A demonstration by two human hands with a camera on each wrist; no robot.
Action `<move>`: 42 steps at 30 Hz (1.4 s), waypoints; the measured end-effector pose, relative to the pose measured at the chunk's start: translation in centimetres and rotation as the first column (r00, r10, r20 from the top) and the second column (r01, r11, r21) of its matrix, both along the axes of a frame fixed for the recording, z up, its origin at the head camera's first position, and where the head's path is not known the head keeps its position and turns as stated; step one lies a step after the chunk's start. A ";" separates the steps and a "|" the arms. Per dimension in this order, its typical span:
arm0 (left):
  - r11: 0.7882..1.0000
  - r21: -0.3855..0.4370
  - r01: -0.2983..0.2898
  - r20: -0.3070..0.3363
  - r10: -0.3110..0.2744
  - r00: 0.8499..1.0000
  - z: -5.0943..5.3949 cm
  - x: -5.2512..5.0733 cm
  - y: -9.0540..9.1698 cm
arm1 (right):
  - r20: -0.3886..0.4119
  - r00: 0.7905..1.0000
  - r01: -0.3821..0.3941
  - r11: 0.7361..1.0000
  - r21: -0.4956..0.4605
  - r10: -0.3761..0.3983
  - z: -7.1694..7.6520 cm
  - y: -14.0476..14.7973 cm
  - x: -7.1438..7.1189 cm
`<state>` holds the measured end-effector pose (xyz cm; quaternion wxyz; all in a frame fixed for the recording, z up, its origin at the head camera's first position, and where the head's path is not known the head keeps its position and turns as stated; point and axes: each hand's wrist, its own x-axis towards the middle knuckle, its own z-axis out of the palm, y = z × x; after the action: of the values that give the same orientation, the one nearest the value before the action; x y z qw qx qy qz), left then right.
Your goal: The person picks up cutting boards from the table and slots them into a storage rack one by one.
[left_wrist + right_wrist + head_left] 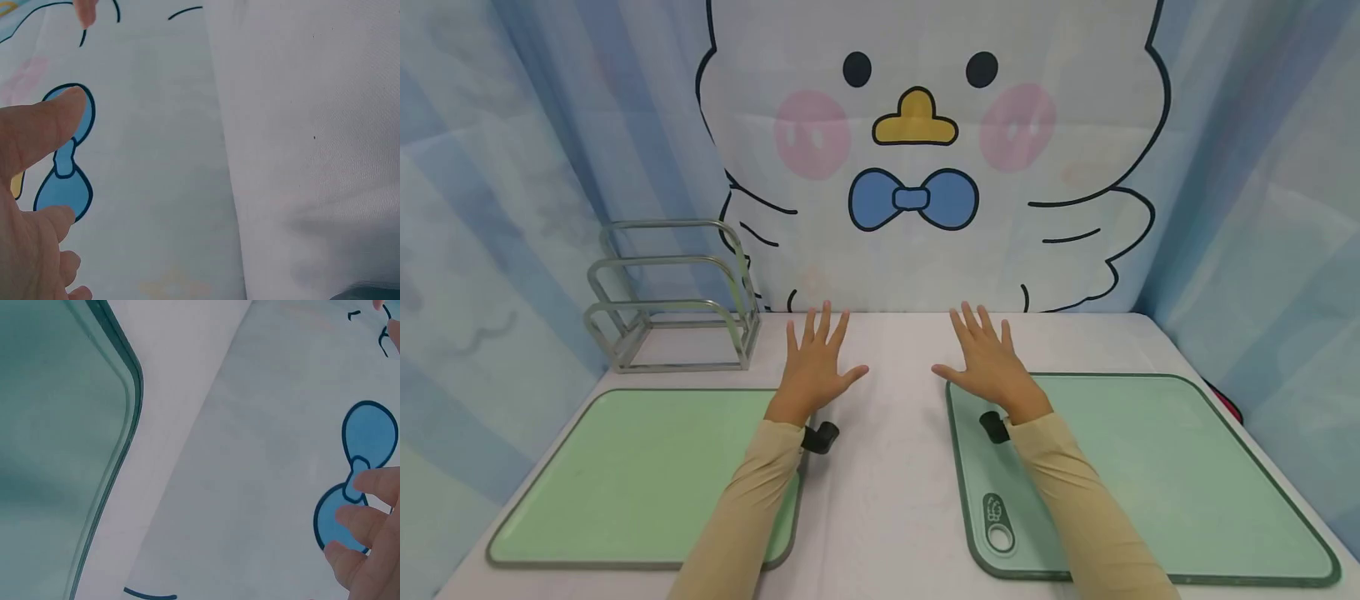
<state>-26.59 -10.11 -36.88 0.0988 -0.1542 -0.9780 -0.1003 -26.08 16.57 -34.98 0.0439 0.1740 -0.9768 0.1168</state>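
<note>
My left hand (810,373) is held out with fingers spread and holds nothing, near the top right corner of the light green board (647,475). Across from it, my right hand (992,367) also has its fingers spread and nothing in it, by the top left corner of the blue-green board (1172,475). The left wrist view shows the thumb and fingertips of the left hand (31,187) against the printed curtain. In the right wrist view, fingers of the right hand (375,531) appear at the right edge, with the blue-green board (56,456) at the left.
A metal wire rack (673,367) stands at the back left of the white table (880,500), behind the light green board. A curtain (917,267) printed with a cartoon face and blue bow tie hangs along the table's back edge. Something red (1225,404) shows beside the right edge.
</note>
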 end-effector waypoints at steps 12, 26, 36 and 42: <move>1.000 0.000 -0.015 -0.008 0.015 1.000 -0.1 0.1 -1.0 | -0.004 1.000 -0.021 0.999 0.028 0.021 0.1 -1.7 -0.4; 0.999 -0.023 -0.033 -0.016 0.033 0.999 -0.4 -0.3 -3.2 | -0.028 0.998 -0.046 0.994 0.094 0.049 0.1 -3.1 -1.2; 0.999 0.005 -0.049 -0.027 0.049 0.998 0.1 -0.4 -5.6 | -0.073 0.995 -0.048 0.982 0.182 0.062 0.6 -4.9 -1.8; 0.998 0.013 -0.059 -0.044 0.059 0.997 0.3 -0.5 -6.8 | -0.083 0.995 -0.046 0.981 0.186 0.063 1.0 -5.8 -2.0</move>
<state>-27.06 -16.88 -36.60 0.1245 -0.1268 -0.9790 -0.0998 -28.07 10.78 -34.03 0.0678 0.2090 -0.9754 0.0192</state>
